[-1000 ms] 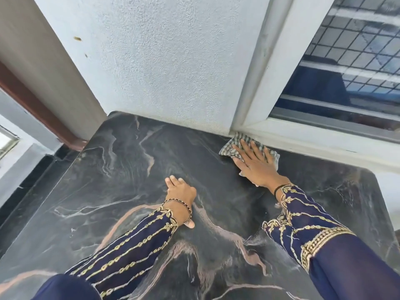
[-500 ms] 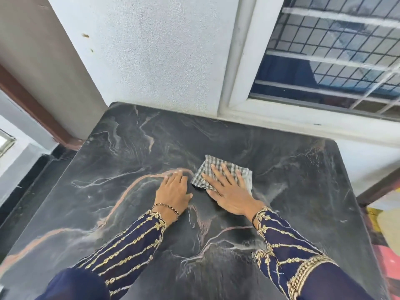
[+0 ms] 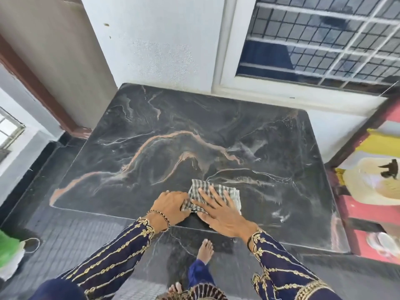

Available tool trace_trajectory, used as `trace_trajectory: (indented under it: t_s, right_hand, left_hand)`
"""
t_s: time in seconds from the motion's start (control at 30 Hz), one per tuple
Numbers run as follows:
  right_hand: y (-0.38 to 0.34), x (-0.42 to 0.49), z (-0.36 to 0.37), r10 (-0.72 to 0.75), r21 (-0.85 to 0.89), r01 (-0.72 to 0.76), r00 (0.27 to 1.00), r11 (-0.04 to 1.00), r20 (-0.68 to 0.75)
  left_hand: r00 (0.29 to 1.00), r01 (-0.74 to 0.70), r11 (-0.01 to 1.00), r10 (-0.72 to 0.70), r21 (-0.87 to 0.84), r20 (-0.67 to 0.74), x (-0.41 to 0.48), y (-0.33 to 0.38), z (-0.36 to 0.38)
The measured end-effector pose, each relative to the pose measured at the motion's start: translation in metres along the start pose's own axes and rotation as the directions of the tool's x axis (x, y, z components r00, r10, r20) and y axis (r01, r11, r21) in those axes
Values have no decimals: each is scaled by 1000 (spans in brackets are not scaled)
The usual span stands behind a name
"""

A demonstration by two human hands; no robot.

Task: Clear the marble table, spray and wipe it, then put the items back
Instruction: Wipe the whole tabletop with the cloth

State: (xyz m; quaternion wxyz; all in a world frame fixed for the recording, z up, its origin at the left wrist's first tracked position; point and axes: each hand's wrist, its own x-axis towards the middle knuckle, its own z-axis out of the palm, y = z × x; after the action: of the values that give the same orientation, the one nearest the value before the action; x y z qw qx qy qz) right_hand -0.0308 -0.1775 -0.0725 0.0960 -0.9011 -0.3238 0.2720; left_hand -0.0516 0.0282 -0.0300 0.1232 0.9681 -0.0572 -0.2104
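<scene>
- Count: one marble table [image 3: 151,126], one checked cloth [image 3: 234,197], two hands, two dark blue sleeves with gold embroidery, one thin bangle [image 3: 161,216] on the left wrist.
- Also counted: one window [image 3: 324,40] with a white grille at upper right of frame; two bare feet, partly seen, at the bottom centre, the clearer one [image 3: 205,250] just below the table's near edge.
- Table: dark slab with pale and pink veins, filling the middle of the frame, far edge against the white wall.
- Cloth: lies on the table top at lower centre of frame, close to the near edge. Crumpled, roughly oblong; long axis runs about left to right across the frame, one corner pointing toward upper left.
- Right hand [image 3: 220,215]: lies flat on top of the cloth, fingers straight and spread, pointing toward upper left; pressing it onto the marble. Cloth shows beyond the fingertips and along the right side of the hand.
- Left hand [image 3: 171,205]: just left of the cloth, fingertips at its left edge, fingers bent. Pinching or only touching: cannot tell.
- Hands close together, nearly meeting at the cloth's lower left corner.
- Lower left of frame: green and white object [image 3: 8,252] on the tiled floor, too blurred to identify.
- Right edge of frame: red and yellow surface [image 3: 368,213], blurred.
</scene>
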Motion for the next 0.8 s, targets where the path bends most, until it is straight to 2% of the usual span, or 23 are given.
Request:
trace_trajectory:
  t_s: [0.3,0.47,0.6,0.8]
  right_hand:
    - [19,-61,33,-38,-175,23,996,984,-82]
    - [42,-84,32,-2,-155,-11,997,988,-83]
    - [47,-75,19,-11,-146,5,999,989,-39]
    - [80,-19,-19,22,-166,-30,998,986,-52]
  left_hand:
    - [996,-81,996,80,29,42,-27,19,12]
    - [992,-111,994,109,21,59,-15,29,6]
    - [989,-137,990,135,23,66,3,35,1]
    - [991,-125,992,125,13,38,37,42,-7]
